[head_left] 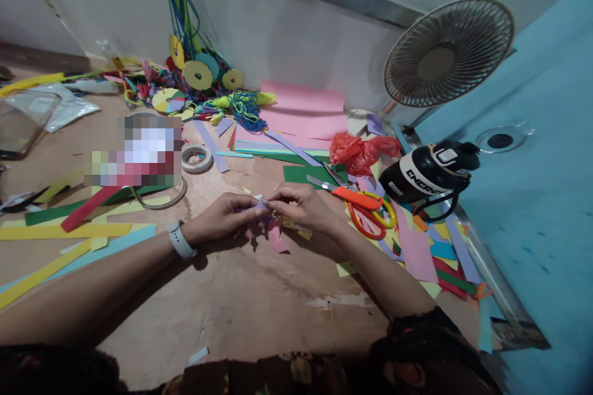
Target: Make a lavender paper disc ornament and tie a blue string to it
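Pinching a small purple paper piece [260, 204] at frame centre: left hand [225, 216] and right hand [301, 205], fingertips meeting; orange scissors [365, 205] just right.

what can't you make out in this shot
- Small purple paper piece, head view: mostly covered by the fingertips of the left hand and right hand; its shape is unclear.
- Pixelated patch, head view: blurred out.
- Black bottle: label partly turned away.
- Phone: cut by the left edge.
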Action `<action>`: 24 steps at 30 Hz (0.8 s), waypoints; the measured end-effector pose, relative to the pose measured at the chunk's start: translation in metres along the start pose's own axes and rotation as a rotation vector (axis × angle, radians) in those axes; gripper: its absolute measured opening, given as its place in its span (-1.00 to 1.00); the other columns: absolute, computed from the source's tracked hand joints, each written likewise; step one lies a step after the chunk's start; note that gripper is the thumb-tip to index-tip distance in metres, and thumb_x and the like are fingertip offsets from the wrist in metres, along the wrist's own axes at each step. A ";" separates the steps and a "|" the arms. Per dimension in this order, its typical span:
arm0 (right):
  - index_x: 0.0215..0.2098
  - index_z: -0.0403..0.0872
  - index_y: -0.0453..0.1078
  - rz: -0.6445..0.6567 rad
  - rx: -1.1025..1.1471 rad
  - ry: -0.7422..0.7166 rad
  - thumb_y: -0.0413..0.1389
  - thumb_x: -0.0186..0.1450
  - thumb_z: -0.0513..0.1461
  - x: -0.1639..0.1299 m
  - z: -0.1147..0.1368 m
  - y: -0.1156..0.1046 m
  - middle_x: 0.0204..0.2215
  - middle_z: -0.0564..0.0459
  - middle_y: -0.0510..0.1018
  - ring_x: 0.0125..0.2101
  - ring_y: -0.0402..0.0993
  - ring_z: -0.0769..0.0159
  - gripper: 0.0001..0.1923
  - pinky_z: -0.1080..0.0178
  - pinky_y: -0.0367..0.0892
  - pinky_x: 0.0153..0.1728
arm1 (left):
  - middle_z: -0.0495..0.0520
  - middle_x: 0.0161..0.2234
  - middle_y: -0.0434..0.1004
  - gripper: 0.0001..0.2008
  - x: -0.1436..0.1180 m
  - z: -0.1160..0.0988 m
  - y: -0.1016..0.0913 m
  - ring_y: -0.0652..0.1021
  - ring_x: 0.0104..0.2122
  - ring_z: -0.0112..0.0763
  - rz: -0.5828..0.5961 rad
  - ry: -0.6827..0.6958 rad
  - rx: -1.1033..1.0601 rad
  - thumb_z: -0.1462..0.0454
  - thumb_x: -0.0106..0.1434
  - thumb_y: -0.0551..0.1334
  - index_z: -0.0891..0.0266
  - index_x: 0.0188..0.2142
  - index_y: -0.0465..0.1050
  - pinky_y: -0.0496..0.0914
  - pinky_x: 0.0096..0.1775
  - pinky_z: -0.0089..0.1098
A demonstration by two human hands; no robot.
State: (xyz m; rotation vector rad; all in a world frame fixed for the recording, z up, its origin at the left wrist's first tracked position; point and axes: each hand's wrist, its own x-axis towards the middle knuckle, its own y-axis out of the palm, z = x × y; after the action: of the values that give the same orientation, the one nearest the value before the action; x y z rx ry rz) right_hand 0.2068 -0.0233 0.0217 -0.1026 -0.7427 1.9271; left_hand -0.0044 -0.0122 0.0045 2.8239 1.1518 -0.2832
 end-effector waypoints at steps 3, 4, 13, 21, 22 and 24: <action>-0.26 -0.07 0.51 -0.072 0.037 0.084 0.11 0.31 -0.19 0.003 0.002 -0.014 -0.35 0.06 0.58 -0.35 0.48 0.38 -0.84 0.34 0.32 -0.31 | 0.03 -0.50 0.55 -0.74 0.001 -0.002 0.003 0.47 -0.61 -0.56 -0.155 0.037 -0.191 0.11 0.24 0.27 0.30 -0.32 0.48 0.32 -0.57 -0.58; -0.26 -0.08 0.50 -0.108 0.044 0.113 0.10 0.32 -0.17 0.003 0.003 -0.019 -0.36 0.06 0.57 -0.36 0.47 0.38 -0.82 0.33 0.32 -0.31 | 0.02 -0.47 0.55 -0.76 0.002 -0.002 0.003 0.48 -0.59 -0.55 -0.211 0.066 -0.280 0.12 0.23 0.29 0.29 -0.31 0.46 0.36 -0.53 -0.56; -0.19 -0.09 0.46 0.293 -0.267 0.073 0.20 0.24 -0.22 0.000 -0.008 -0.007 -0.24 0.01 0.50 -0.27 0.41 0.32 -0.82 0.31 0.25 -0.26 | 0.01 -0.33 0.57 -0.74 0.005 -0.004 -0.002 0.57 -0.44 -0.48 -0.363 0.148 -0.385 0.19 0.19 0.35 0.23 -0.18 0.40 0.45 -0.40 -0.52; -0.36 -0.12 0.46 0.085 -0.052 0.173 0.16 0.26 -0.21 0.004 -0.001 -0.013 -0.42 0.08 0.51 -0.38 0.42 0.40 -0.88 0.34 0.27 -0.33 | 0.00 -0.36 0.50 -0.75 0.005 0.001 -0.001 0.48 -0.49 -0.52 -0.394 0.125 -0.232 0.18 0.15 0.36 0.28 -0.27 0.41 0.36 -0.48 -0.54; -0.36 -0.12 0.46 0.067 -0.011 0.188 0.16 0.26 -0.20 0.003 0.001 -0.013 -0.43 0.08 0.51 -0.39 0.42 0.40 -0.87 0.35 0.28 -0.35 | 0.00 -0.36 0.50 -0.74 0.005 0.001 -0.001 0.48 -0.48 -0.51 -0.388 0.129 -0.205 0.17 0.16 0.35 0.28 -0.27 0.40 0.36 -0.47 -0.53; -0.36 -0.12 0.45 0.039 0.071 0.219 0.16 0.25 -0.19 0.003 0.004 -0.013 -0.44 0.09 0.52 -0.42 0.42 0.41 -0.86 0.36 0.28 -0.39 | 0.00 -0.37 0.49 -0.73 0.004 0.000 0.000 0.47 -0.48 -0.49 -0.375 0.133 -0.158 0.15 0.16 0.35 0.28 -0.27 0.38 0.37 -0.45 -0.49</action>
State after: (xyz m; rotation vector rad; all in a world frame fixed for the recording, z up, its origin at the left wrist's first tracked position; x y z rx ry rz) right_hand 0.2142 -0.0190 0.0325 -0.2813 -0.5298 1.9389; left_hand -0.0012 -0.0093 0.0038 2.5094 1.6519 -0.0222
